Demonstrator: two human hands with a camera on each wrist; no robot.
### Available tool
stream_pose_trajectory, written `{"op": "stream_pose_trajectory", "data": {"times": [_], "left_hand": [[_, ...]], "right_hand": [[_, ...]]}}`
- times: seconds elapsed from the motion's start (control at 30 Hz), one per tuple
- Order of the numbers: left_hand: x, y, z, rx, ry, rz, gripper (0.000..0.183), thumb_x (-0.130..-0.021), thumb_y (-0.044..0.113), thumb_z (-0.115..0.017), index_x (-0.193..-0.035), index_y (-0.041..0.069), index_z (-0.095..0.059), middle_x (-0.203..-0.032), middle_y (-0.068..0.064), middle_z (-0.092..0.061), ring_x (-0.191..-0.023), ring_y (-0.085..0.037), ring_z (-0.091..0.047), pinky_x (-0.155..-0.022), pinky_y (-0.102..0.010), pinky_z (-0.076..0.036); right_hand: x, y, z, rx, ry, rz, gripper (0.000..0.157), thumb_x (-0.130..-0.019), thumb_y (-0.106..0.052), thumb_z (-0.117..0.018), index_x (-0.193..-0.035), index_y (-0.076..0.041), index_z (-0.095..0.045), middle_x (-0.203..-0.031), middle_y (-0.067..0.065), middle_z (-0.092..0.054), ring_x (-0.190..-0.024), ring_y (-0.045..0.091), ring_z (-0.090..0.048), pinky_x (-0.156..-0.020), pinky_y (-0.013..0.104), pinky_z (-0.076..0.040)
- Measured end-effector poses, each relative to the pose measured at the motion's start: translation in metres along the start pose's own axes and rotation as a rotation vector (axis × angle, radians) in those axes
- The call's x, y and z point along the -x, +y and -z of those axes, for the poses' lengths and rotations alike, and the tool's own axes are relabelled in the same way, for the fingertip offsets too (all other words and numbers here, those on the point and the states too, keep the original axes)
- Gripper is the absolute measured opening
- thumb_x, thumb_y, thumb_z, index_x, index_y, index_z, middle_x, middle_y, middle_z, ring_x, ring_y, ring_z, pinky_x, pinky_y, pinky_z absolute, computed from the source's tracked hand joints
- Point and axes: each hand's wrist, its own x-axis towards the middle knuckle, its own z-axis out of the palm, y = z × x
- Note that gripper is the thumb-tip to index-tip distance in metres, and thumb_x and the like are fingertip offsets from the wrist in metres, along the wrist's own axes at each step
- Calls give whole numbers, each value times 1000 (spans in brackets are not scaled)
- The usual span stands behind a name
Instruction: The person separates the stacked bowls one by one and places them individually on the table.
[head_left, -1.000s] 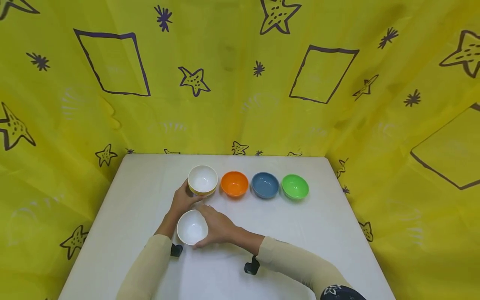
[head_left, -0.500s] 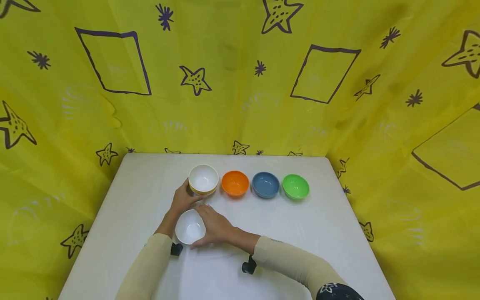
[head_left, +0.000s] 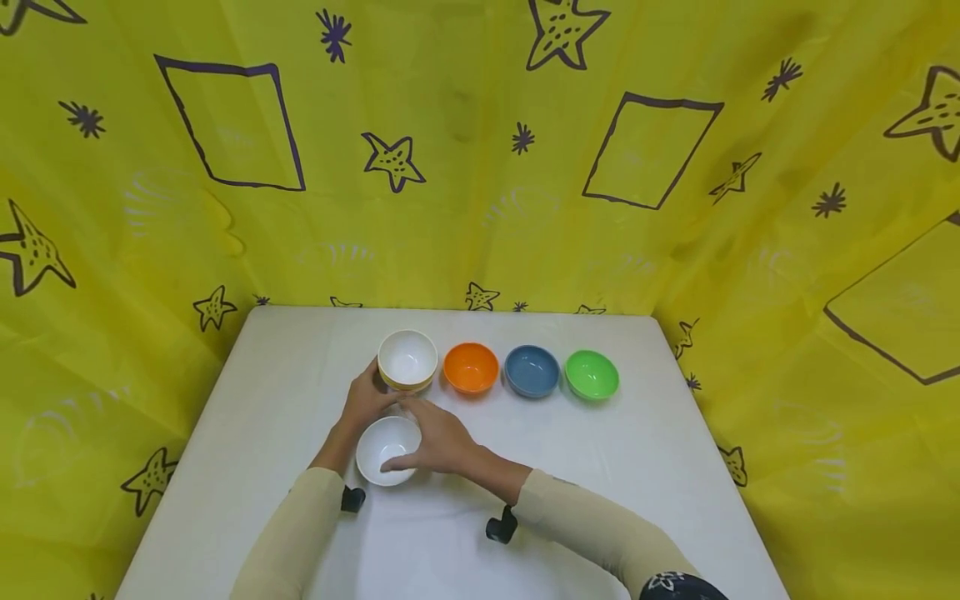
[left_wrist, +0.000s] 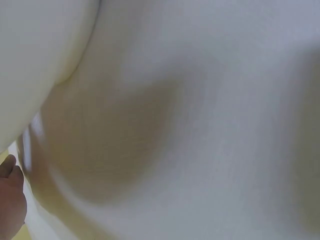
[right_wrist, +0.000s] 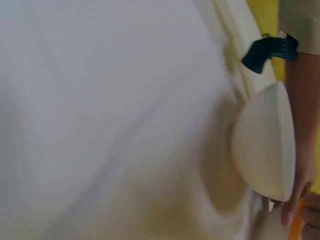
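Note:
At the left end of a row of bowls, my left hand [head_left: 365, 398] holds the side of a yellow bowl [head_left: 406, 386]. A white bowl [head_left: 408, 357] sits in it, and only a yellow band shows below. Nearer me, another white bowl [head_left: 375, 454] stands upright beside my left wrist; its outer side shows in the right wrist view. Above this bowl, my right hand [head_left: 442, 437] has thumb and fingers spread. The thumb [head_left: 401, 462] overlaps the bowl's inside, and the fingertips lie close to my left hand. Whether they touch anything is unclear.
Right of the stack stand an orange bowl [head_left: 471, 368], a blue bowl [head_left: 532, 371] and a green bowl [head_left: 592, 375]. A white cloth covers the table [head_left: 637, 483]. Yellow patterned curtains [head_left: 465, 225] enclose its back and sides.
The nearer white bowl shifted slightly left, then back right. My right thumb went from its near rim to over its inside, and the hand rose off its side. My left hand stayed put.

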Motion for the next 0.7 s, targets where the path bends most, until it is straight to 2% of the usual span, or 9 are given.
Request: {"op": "stream_pose_trajectory", "data": {"times": [0.03, 0.13, 0.23, 0.33, 0.4, 0.47, 0.57, 0.7], "left_hand": [[0, 0, 0, 1, 1, 0, 97, -80, 16, -93, -157, -5, -39, -155, -29, -48, -147, -46, -41, -125, -57, -28], [0, -1, 0, -1, -14, 11, 96, -82, 16, -92, -158, -4, -38, -155, -29, -47, -146, -47, -41, -124, -59, -29], [1, -1, 1, 2, -37, 46, 98, -82, 15, -91, -161, -2, -34, -158, -28, -45, -148, -47, -38, -125, -59, -27], [1, -2, 1, -8, -40, 65, 97, -84, 14, -86, -162, -3, -31, -158, -29, -43, -148, -48, -36, -125, -60, -25], [1, -2, 2, -10, -33, 70, 96, -83, 14, -85, -161, -4, -32, -158, -29, -43, -148, -47, -36, -125, -60, -25], [2, -1, 2, -9, -34, 70, 94, -84, 16, -85, -160, -5, -34, -157, -29, -44, -149, -47, -36, -125, -60, -26], [2, 1, 2, -3, -30, 60, 93, -83, 15, -87, -159, -5, -38, -156, -30, -46, -148, -46, -38, -124, -59, -28], [0, 1, 2, -8, -15, 27, 91, -81, 16, -86, -157, -6, -40, -153, -31, -48, -145, -48, -42, -122, -61, -31]], "right_hand": [[-2, -1, 4, -9, 55, -2, 92, -79, -57, -89, -149, -9, -53, -142, 6, -63, -123, 21, -63, -101, 31, -55], [-15, 0, 13, -9, 204, -1, 78, -85, -46, -88, -145, -7, -57, -141, 9, -64, -127, 27, -62, -105, 35, -55], [-32, 4, 20, 50, 260, -76, 92, -83, -48, -89, -151, -3, -47, -152, 14, -52, -143, 32, -49, -114, 42, -48], [-51, 9, 25, 113, 209, -189, 113, -80, -58, -87, -159, 0, -32, -162, 19, -39, -154, 37, -32, -122, 49, -35], [-62, 12, 28, 131, 155, -262, 120, -79, -64, -84, -162, 1, -26, -166, 19, -34, -156, 38, -26, -125, 51, -30], [-70, 14, 30, 137, 105, -314, 123, -79, -67, -83, -163, 1, -24, -167, 20, -33, -156, 38, -25, -126, 52, -27], [-78, 16, 31, 131, 68, -357, 124, -77, -66, -84, -163, 0, -24, -166, 19, -35, -154, 37, -29, -125, 52, -30], [-85, 20, 31, 136, 63, -390, 126, -74, -64, -87, -162, 1, -26, -163, 19, -38, -152, 37, -34, -125, 50, -32]]}}
